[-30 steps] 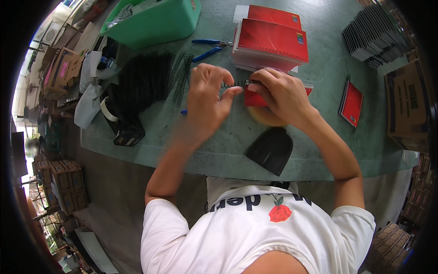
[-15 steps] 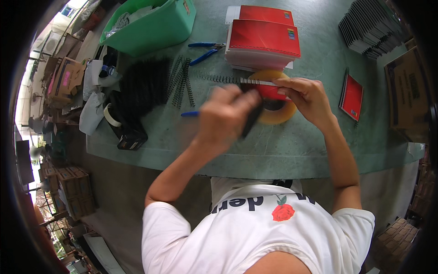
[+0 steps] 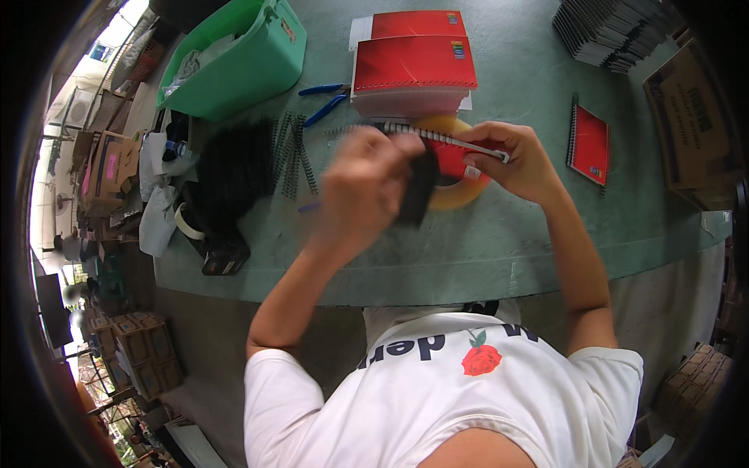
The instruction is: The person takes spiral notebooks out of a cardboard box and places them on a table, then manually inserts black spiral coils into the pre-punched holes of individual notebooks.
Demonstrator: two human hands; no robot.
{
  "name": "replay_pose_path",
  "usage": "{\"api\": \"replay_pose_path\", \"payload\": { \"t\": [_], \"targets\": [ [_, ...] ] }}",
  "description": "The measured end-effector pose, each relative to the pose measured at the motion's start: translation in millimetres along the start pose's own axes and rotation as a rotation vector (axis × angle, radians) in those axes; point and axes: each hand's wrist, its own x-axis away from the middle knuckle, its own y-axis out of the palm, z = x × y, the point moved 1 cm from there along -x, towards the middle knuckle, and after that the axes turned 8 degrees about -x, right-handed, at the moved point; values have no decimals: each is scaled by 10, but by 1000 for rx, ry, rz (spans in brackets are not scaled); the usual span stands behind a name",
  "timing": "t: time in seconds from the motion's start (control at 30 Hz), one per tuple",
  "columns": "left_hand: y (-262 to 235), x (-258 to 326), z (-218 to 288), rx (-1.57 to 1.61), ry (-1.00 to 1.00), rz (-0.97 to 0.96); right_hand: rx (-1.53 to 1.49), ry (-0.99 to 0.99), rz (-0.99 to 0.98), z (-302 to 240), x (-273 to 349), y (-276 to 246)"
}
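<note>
My right hand point(image 3: 519, 160) grips a small red notebook point(image 3: 452, 160) with a spiral binding wire point(image 3: 445, 136) along its top edge, held above the green table point(image 3: 499, 242). My left hand point(image 3: 367, 187), blurred by motion, holds a black cover sheet point(image 3: 417, 187) against the notebook's left end. Under the notebook lies a large roll of clear tape point(image 3: 460, 195). A stack of red notebooks point(image 3: 413, 66) sits just beyond my hands.
Loose black binding spirals point(image 3: 292, 152) and blue pliers point(image 3: 324, 101) lie at the left, near a green plastic bin point(image 3: 242, 62). One red notebook point(image 3: 589, 144) lies at the right, by a cardboard box point(image 3: 694, 117) and stacked dark covers point(image 3: 616, 27). Tape rolls and bags crowd the left edge.
The black cover that lay on the table near the front edge is now in my left hand at the notebook. Both hands lifted the notebook, and the spiral now shows along its top.
</note>
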Motion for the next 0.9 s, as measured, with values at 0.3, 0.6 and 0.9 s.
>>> {"api": "replay_pose_path", "payload": {
  "t": [0.3, 0.6, 0.9],
  "targets": [
    [-75, -262, 178, -83, -90, 130, -469, 2, 58, 330, 92, -25],
    [-184, -389, 184, -88, 85, 480, -327, -4, -11, 301, 138, -17],
    [-85, -233, 438, 343, -179, 235, -460, -45, 7, 255, 149, 37]
  ]
}}
